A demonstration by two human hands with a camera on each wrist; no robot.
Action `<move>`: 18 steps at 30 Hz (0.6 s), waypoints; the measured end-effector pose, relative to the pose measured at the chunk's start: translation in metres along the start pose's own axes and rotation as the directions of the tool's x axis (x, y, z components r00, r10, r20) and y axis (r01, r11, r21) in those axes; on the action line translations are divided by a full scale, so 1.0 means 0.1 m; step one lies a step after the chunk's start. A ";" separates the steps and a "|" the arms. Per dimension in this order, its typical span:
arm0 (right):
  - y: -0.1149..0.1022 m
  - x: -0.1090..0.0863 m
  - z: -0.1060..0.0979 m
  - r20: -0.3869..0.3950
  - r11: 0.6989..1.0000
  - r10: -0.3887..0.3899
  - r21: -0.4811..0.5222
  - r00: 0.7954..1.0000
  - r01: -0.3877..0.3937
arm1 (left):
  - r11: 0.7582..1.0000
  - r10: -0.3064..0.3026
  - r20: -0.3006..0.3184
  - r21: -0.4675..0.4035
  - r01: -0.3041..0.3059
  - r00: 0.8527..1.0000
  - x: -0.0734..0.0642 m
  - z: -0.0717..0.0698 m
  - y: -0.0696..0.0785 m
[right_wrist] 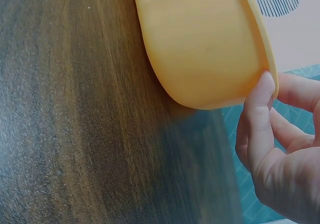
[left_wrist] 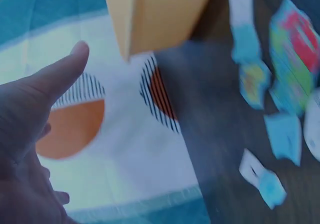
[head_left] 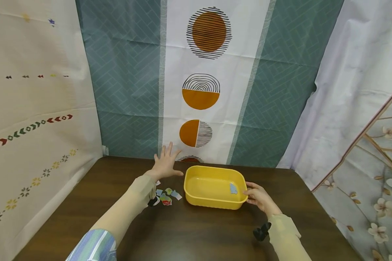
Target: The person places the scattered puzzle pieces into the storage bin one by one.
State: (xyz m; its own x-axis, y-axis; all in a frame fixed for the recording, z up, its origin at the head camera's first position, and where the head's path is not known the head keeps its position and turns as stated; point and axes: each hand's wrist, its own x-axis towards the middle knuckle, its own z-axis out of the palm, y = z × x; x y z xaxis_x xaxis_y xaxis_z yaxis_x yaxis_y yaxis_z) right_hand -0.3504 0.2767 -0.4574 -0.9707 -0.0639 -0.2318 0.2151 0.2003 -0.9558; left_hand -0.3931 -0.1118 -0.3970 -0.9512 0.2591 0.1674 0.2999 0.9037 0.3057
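Observation:
A yellow plastic tub [head_left: 215, 203] sits on the dark wooden table, with one light-blue paper scrap [head_left: 233, 188] lying inside toward its right end. My right hand [head_left: 260, 197] pinches the tub's right rim, and the right wrist view has the thumb [right_wrist: 261, 90] against the tub wall. To the left of the tub, my left hand [head_left: 164, 165] is raised with fingers spread wide and holds nothing. Several torn, colourful paper scraps [head_left: 166, 199] lie on the table below the left wrist, some partly hidden by the forearm. The left wrist view is blurred.
The dark wooden table [head_left: 189, 235] ends at a hanging green and white curtain [head_left: 127, 90] behind the tub. Patterned cloths hang at the left [head_left: 36, 127] and right [head_left: 356, 145] sides. A black wrist device [head_left: 262, 232] is strapped under the right wrist.

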 end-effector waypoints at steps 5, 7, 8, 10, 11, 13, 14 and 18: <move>-0.01 -0.01 0.00 0.000 1.000 0.003 -0.002 1.000 -0.003 | 0.999 0.012 0.069 -0.050 -0.009 0.998 -0.11 -0.02 -0.23; 0.00 -0.01 0.01 -0.001 1.000 0.003 0.002 1.000 -0.003 | 0.998 0.014 0.089 -0.062 -0.009 0.996 -0.15 -0.01 -0.32; 0.00 -0.02 0.01 -0.001 1.000 0.001 0.004 1.000 -0.001 | 0.998 0.014 0.098 -0.065 -0.008 0.995 -0.17 0.01 -0.36; 0.01 -0.02 0.01 0.000 1.000 -0.006 0.005 1.000 0.006 | 0.998 0.005 0.113 -0.068 0.003 0.994 -0.20 0.04 -0.45; 0.01 -0.03 0.01 0.002 1.000 -0.010 0.005 1.000 0.010 | 0.997 -0.005 0.121 -0.070 0.013 0.993 -0.22 0.05 -0.50; 0.02 -0.03 0.01 0.006 1.000 -0.017 0.005 1.000 0.017 | 0.997 -0.024 0.133 -0.070 0.034 0.991 -0.26 0.08 -0.58; 0.02 -0.03 0.01 0.005 1.000 -0.019 0.006 1.000 0.019 | 0.996 -0.035 0.139 -0.071 0.045 0.990 -0.28 0.10 -0.62; 0.02 -0.02 0.02 0.005 1.000 -0.025 0.007 1.000 0.025 | 0.995 -0.072 0.148 -0.062 0.082 0.986 -0.36 0.15 -0.75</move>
State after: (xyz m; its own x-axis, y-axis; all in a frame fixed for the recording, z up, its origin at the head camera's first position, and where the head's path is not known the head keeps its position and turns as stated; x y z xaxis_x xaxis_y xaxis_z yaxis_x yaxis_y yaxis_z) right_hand -0.3477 0.2757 -0.4587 -0.9753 -0.0736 -0.2085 0.1913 0.1920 -0.9626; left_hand -0.3824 -0.1840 -0.4403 -0.9705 0.2413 0.0040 0.2250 0.8989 0.3760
